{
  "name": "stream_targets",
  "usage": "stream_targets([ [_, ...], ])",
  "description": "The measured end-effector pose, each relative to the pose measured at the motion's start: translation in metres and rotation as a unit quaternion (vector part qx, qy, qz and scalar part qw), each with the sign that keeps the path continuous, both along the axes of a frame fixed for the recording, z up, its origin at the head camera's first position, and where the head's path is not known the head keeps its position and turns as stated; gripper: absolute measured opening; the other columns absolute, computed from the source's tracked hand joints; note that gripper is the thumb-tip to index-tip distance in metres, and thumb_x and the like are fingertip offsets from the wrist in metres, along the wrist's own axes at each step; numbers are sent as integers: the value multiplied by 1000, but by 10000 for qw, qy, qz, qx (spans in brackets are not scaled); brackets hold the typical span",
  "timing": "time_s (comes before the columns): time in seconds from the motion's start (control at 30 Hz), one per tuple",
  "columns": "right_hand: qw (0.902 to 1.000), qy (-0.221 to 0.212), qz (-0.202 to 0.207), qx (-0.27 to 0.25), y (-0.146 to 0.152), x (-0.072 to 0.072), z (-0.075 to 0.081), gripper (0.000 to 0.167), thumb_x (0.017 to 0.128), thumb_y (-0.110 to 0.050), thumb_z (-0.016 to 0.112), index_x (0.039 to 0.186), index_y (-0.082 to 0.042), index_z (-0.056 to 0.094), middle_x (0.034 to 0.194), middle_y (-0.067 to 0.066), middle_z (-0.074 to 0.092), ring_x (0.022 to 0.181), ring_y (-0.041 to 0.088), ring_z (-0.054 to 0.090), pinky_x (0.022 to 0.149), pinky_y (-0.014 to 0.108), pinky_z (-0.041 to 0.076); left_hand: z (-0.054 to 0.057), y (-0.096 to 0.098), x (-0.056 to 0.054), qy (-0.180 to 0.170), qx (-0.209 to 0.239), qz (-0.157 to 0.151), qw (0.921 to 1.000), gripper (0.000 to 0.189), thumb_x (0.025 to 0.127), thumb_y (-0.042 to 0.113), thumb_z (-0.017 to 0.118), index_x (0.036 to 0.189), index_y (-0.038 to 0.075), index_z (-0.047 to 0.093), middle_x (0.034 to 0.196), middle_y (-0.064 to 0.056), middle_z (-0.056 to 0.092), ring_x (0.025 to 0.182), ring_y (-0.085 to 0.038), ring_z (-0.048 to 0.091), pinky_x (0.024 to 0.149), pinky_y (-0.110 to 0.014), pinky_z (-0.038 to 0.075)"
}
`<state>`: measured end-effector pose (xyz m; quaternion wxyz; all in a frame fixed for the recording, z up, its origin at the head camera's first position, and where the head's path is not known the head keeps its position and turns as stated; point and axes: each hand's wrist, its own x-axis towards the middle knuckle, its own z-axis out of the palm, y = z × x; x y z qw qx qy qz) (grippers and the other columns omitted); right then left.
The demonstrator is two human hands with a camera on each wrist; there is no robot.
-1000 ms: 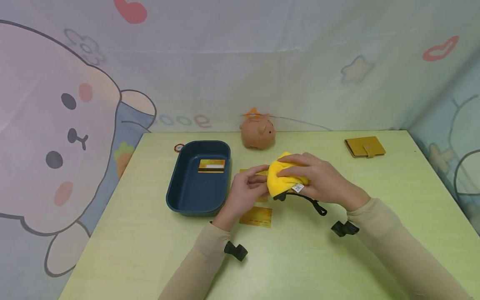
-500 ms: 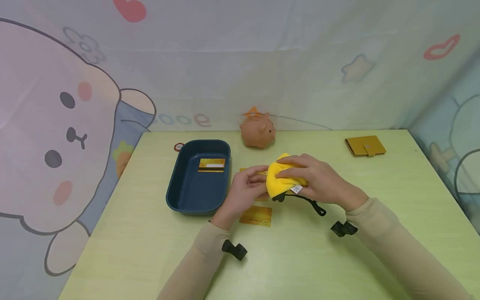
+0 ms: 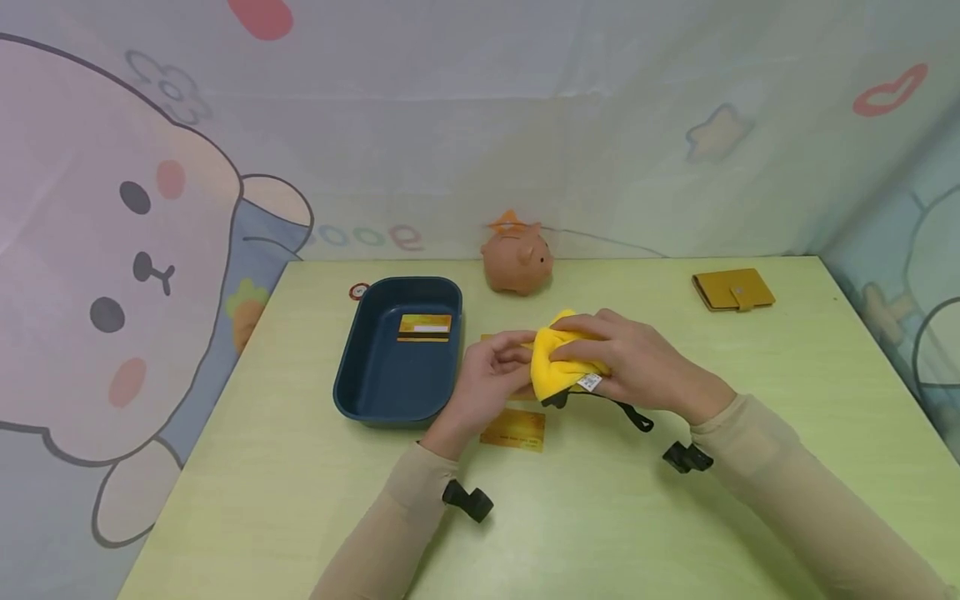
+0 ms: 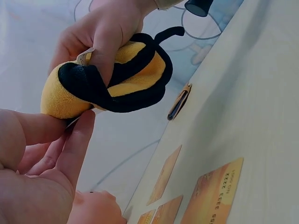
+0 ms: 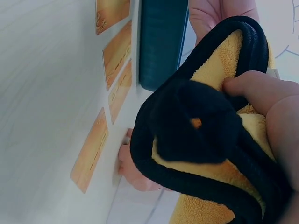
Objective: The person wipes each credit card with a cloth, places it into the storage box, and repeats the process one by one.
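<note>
My right hand (image 3: 633, 362) grips a folded yellow cloth (image 3: 551, 375) with black edging, a white tag and a black hanging loop. The thumb presses into its folds in the right wrist view. At the cloth's left end, the fingertips of my left hand (image 3: 491, 383) pinch a thin, card-like thing (image 4: 73, 122). Only its pale edge shows; the cloth and fingers hide the rest. Below the hands, several gold cards lie on the table, among them a card (image 3: 513, 429) nearest me. Their numbered faces show in the left wrist view.
Left of the hands stands a dark blue tray (image 3: 348, 375) with a gold card (image 3: 423, 327) inside. Behind are a piggy bank (image 3: 516, 260) and, by the tray, a small red-and-white disc (image 3: 358, 291). A mustard wallet (image 3: 733, 289) lies at the back right.
The yellow cloth and my right fingers have shifted slightly left, closer over the left fingertips. The left hand stays almost in place, and the things on the table lie as before.
</note>
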<state>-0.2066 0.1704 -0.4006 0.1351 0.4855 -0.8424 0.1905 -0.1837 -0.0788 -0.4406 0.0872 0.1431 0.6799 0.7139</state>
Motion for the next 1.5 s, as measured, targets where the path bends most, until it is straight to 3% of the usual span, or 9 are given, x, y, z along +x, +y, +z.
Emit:
stream_targets([
  [0.17,9999,35,-13,108,1,1,3,41,86,-12,87,124,-22,74,143,6,62,100,24,60,73,36,58,2,0,1,-120,154,4,9998,42,99,-5,67,141,-5,60,112,-24,72,96,-22,77,85,-39,65],
  [0.4,9999,10,35,126,5,2,4,42,84,-11,87,123,-20,75,140,8,64,99,25,61,73,38,58,4,-1,3,-428,271,-104,9987,41,100,-4,65,141,-3,61,109,-14,71,93,-17,76,86,-42,65],
  [0.57,9999,2,-9,151,10,5,6,44,82,-7,86,122,-20,76,139,8,64,100,25,61,72,38,58,6,-2,5,-348,346,-169,9986,41,100,-4,67,140,-1,63,108,-14,72,91,-17,76,89,-55,61],
  [0.8,9994,-84,-105,305,14,7,8,42,84,-11,87,124,-20,76,140,8,64,102,26,62,75,39,59,8,-4,7,-260,343,-115,9990,40,99,-6,65,139,-1,63,104,-13,70,88,-17,76,83,-44,65],
  [1.0,9995,32,-118,304,21,7,8,42,83,-13,89,122,-20,76,139,7,64,100,24,61,73,38,59,11,-4,8,-252,353,-87,9990,41,99,-6,66,139,-1,64,100,-10,66,83,-17,74,88,-61,60],
  [1.13,9993,28,-145,346,25,7,6,42,82,-8,86,121,-20,77,138,7,64,99,24,61,71,37,57,12,-6,8,-214,371,-116,9990,43,98,-8,66,140,-5,61,100,-11,67,83,-17,75,87,-61,60],
  [1.27,9990,39,-169,409,28,7,6,44,81,-4,84,122,-19,77,139,8,65,100,25,62,71,38,57,14,-8,9,-223,428,-145,9987,43,98,-8,65,141,-6,60,99,-10,66,85,-22,75,85,-59,61],
  [1.5,9990,43,-173,414,32,7,8,45,80,-3,84,122,-18,76,138,9,65,102,27,63,75,41,58,18,-11,9,-231,459,-96,9986,41,97,-10,65,137,-3,65,96,-5,64,87,-34,73,87,-67,58],
])
